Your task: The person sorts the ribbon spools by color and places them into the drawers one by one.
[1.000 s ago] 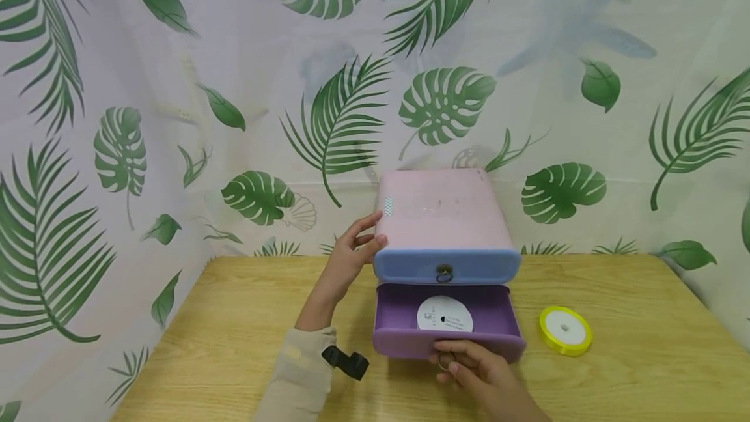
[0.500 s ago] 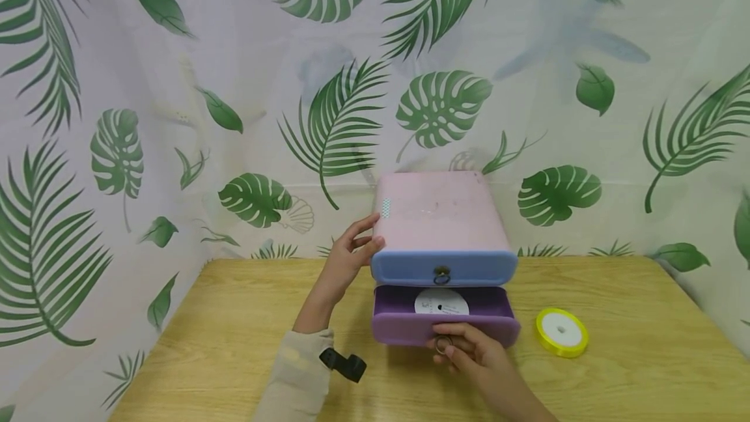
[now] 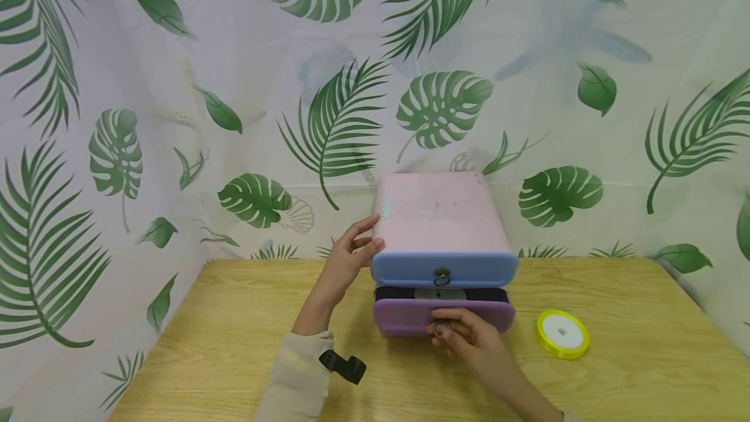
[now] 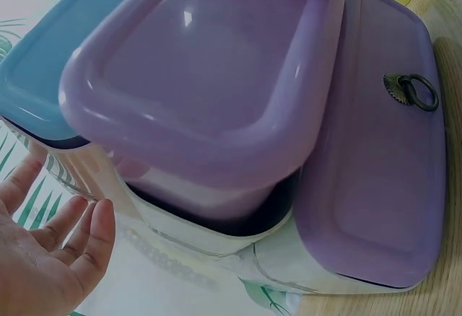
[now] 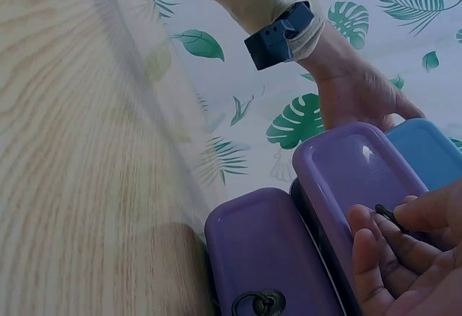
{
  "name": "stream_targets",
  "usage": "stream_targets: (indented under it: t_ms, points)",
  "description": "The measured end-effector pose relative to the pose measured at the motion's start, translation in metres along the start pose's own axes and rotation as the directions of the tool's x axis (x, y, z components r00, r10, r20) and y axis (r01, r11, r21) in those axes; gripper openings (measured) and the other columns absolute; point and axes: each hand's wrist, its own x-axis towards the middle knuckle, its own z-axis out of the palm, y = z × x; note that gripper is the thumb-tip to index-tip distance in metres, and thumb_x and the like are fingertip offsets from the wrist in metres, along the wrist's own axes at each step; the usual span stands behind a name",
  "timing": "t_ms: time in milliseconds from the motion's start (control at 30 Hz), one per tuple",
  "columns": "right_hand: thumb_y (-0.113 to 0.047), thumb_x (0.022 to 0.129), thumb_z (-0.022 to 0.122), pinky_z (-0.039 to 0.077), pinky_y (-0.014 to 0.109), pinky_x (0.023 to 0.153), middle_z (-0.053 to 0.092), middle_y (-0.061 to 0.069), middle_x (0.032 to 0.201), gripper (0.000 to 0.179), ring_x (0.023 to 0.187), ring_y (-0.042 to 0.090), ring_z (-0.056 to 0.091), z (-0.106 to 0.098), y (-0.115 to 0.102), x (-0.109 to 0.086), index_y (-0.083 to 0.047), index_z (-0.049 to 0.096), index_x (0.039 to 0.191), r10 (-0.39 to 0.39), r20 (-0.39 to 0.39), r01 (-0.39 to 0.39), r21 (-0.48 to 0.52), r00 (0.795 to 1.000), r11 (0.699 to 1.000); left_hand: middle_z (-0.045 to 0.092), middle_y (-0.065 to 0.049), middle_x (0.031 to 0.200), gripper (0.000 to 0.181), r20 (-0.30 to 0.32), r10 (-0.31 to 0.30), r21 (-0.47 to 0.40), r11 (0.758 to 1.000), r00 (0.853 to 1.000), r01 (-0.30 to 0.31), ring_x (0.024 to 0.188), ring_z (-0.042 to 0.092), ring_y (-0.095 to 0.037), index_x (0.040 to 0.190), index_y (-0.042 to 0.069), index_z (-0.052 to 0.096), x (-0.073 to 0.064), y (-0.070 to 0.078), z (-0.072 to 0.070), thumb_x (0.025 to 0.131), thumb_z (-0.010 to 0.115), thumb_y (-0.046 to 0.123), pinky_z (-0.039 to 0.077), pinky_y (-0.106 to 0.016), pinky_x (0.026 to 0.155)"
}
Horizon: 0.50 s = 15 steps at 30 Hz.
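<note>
A small cabinet with a pink top (image 3: 439, 213) stands on the table, a blue drawer (image 3: 404, 270) at the top of its front. Below that, a purple drawer (image 3: 401, 318) sticks out slightly. Inside it only a sliver of a white disc (image 3: 439, 294) shows. My right hand (image 3: 480, 347) pinches the ring pull (image 5: 390, 217) of this drawer between thumb and fingers. My left hand (image 3: 342, 262) touches the cabinet's left side with loosely extended fingers. Another purple drawer (image 4: 375, 172), with its own ring pull (image 4: 422, 92), sits at the bottom, flush with the cabinet.
A yellow-rimmed spool (image 3: 562, 334) with a white face lies on the wooden table (image 3: 246, 318) to the right of the cabinet. A leaf-patterned curtain (image 3: 351, 116) hangs close behind. A black strap device (image 3: 344, 365) is on the left sleeve.
The purple drawer has slid inward, pushed by my right hand, and the white disc inside is now mostly covered. My left hand has stayed against the cabinet.
</note>
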Motion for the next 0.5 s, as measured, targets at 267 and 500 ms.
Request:
stream_targets:
  t_ms: [267, 500]
  points:
    - [-0.002, 0.098, 0.051, 0.053, 0.020, 0.068, 0.069, 0.024, 0.107, 0.032, 0.089, 0.004, 0.068, -0.003, 0.003, 0.007, 0.017, 0.050, 0.123, 0.014, -0.019, -0.014, 0.010, 1.000, 1.000, 0.038, -0.002, 0.152, 0.052, 0.009, 0.005, -0.013, 1.000, 1.000, -0.005, 0.132, 0.046, -0.028, 0.146, 0.025, 0.043, -0.002, 0.002, 0.000, 0.096, 0.058, 0.024, 0.051, -0.042, 0.095]
    - [-0.002, 0.098, 0.051, 0.054, 0.020, 0.068, 0.063, 0.035, 0.110, 0.032, 0.088, 0.005, 0.068, -0.004, 0.004, 0.014, 0.016, 0.050, 0.124, 0.063, -0.041, -0.063, 0.006, 0.997, 0.998, 0.038, -0.003, 0.152, 0.052, 0.011, 0.002, -0.025, 1.000, 1.000, -0.002, 0.130, 0.047, -0.028, 0.146, 0.025, 0.043, -0.002, 0.001, 0.000, 0.096, 0.059, 0.026, 0.052, -0.039, 0.093]
